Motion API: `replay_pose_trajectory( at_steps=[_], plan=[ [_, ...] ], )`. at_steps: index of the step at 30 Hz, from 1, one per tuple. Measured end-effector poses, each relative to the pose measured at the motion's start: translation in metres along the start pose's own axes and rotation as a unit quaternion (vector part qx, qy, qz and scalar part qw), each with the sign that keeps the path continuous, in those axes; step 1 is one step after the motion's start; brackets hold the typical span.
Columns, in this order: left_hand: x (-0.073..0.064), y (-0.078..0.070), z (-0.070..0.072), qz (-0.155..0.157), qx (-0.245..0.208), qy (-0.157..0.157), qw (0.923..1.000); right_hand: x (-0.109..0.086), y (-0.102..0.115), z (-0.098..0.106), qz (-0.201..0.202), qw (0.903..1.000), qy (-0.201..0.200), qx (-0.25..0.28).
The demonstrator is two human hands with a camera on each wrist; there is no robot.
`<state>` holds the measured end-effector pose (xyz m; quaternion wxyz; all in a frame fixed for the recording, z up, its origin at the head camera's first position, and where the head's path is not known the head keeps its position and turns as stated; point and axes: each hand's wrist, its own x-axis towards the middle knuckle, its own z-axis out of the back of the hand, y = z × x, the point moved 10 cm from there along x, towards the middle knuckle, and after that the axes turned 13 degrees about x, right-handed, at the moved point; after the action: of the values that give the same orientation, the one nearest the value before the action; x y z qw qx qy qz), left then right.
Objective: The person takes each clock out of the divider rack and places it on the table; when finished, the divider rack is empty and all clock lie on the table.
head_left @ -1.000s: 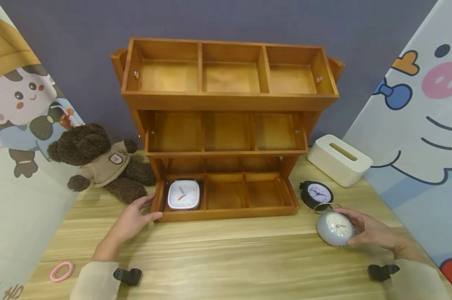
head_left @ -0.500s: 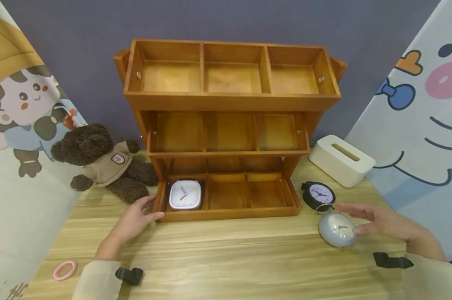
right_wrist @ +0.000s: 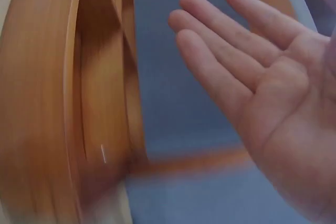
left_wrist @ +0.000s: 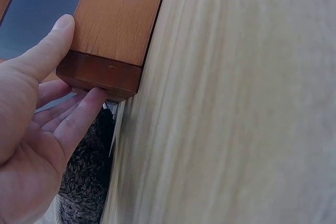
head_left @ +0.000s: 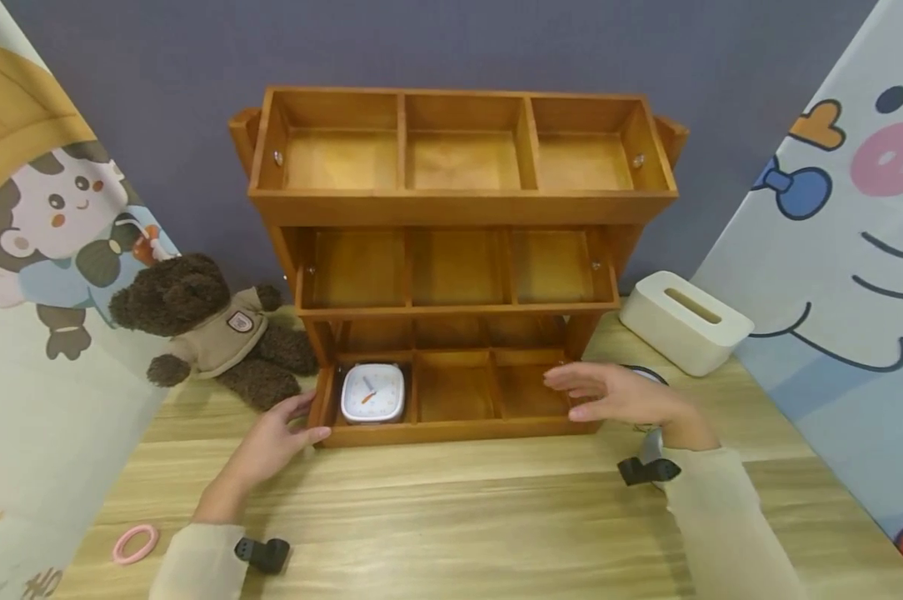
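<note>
A tiered wooden organizer [head_left: 462, 207] stands at the back, each tier split into three compartments. In the bottom tier's left compartment lies a white square clock [head_left: 372, 393]. My left hand [head_left: 277, 435] holds that tier's front left corner; the left wrist view has the thumb [left_wrist: 62, 29] on one side and fingers on the other. My right hand [head_left: 622, 395], fingers extended and holding nothing, hovers over the bottom tier's right end. Behind its wrist a round grey-blue alarm clock [head_left: 652, 443] is mostly hidden. The black alarm clock [head_left: 651, 374] shows only its upper rim.
A brown teddy bear [head_left: 222, 333] leans at the left of the organizer. The white tissue box [head_left: 685, 323] is at the right, near the wall. A pink ring [head_left: 135, 544] lies on the table [head_left: 436, 517] at the front left.
My right hand has let go of the round grey-blue alarm clock and moved left to the bottom tier's right end. My left hand has stayed on the corner.
</note>
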<state>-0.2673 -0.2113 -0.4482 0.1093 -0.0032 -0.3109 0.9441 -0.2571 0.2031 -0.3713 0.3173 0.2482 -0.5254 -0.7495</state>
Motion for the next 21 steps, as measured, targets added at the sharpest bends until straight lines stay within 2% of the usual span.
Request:
replay_pose_trajectory(
  at_steps=[8,14,17,21],
  plan=[
    [-0.001,0.001,0.0,0.006,-0.005,0.001,1.0,0.088,0.009,-0.043,0.008,0.9988,0.0,0.048],
    [-0.003,0.0,-0.003,0.01,-0.006,0.009,0.9999,0.134,0.009,-0.07,-0.001,0.9993,0.007,0.037],
    [-0.003,-0.001,-0.002,0.009,-0.009,0.007,0.9999,0.155,0.009,-0.079,-0.006,0.9997,-0.008,0.022],
    [-0.003,-0.002,-0.001,0.005,-0.005,0.002,1.0,0.179,0.01,-0.091,-0.009,0.999,-0.037,-0.022]
  ],
)
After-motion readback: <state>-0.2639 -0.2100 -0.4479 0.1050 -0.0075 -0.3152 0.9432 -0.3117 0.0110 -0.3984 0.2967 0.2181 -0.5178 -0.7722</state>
